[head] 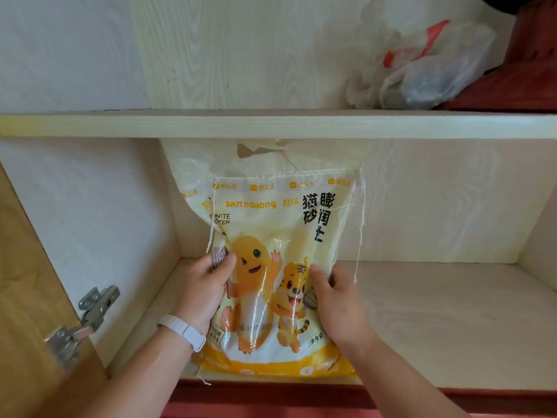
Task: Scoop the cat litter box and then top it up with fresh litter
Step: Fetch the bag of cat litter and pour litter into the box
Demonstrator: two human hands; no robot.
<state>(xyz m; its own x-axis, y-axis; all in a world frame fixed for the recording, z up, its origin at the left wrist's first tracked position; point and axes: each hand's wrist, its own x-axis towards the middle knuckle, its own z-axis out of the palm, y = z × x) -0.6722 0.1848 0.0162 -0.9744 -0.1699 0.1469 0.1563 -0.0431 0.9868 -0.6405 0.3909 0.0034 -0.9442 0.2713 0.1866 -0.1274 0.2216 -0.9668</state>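
Note:
A yellow and white cat litter bag (277, 236) with cartoon animals stands upright on the lower cabinet shelf (437, 315), near its front edge. Its top is open and frayed, with loose strings hanging down. My left hand (208, 285), with a white band on the wrist, grips the bag's left side. My right hand (334, 300) grips its right side. The litter box and scoop are out of view.
An upper shelf board (271, 125) runs across just above the bag's top. A crumpled plastic bag (428, 70) and a dark red item (527, 70) lie on it at the right. The open cabinet door with a metal hinge (81, 324) is at the left.

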